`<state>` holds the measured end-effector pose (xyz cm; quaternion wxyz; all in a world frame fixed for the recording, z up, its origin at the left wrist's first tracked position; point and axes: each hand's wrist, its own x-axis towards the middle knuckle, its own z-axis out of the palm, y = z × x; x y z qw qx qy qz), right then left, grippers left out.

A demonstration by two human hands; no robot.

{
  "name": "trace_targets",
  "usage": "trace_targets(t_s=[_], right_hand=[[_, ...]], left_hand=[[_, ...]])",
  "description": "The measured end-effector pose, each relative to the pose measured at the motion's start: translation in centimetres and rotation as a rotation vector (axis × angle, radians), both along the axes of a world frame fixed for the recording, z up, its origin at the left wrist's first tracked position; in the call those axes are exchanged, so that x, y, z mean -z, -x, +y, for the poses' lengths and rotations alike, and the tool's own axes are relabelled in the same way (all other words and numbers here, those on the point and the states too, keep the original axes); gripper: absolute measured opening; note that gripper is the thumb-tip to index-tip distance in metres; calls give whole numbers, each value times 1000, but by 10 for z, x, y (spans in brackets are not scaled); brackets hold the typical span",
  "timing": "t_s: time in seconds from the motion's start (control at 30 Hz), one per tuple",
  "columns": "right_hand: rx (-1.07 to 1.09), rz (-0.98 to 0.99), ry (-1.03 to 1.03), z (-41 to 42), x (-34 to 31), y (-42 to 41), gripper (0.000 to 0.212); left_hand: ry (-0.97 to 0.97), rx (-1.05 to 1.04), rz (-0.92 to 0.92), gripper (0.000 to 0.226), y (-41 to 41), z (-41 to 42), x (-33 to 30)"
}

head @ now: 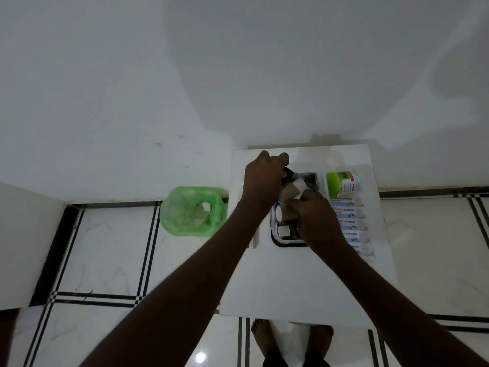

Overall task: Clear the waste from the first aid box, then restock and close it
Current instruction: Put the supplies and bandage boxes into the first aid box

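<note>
First aid box [277, 238] on white table [291, 282], clear-walled with rounded dark-edged corners, long axis running away toward wall, holding brown and white scraps. Left hand [262, 178] curled over far end, fingers closed on dark item; right hand [316, 218] over box, fingertips pinching brown-and-white wrapper [293, 190]. Just right of box: packets [350, 221] printed "ANTISEPTIC BANDAGE", green-capped container [342, 184] with unreadable label; green-lined bin [193, 211] on floor at left.
</note>
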<state>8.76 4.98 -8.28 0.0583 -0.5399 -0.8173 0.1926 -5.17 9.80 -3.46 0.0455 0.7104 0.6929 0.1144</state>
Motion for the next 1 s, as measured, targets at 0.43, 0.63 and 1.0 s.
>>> trace_targets(t_s=[0.43,0.63,1.0], right_hand=[[-98,-36,-29,10,3,-4,59],[-93,24,-3,10,9,-1,52],[-111,19,-86,7,-4,-9,52]], left_hand=[[97,335,253,25,-15,13,25],[18,284,279,30,-14,9,29],[-84,180,179,15,-8,8,24]])
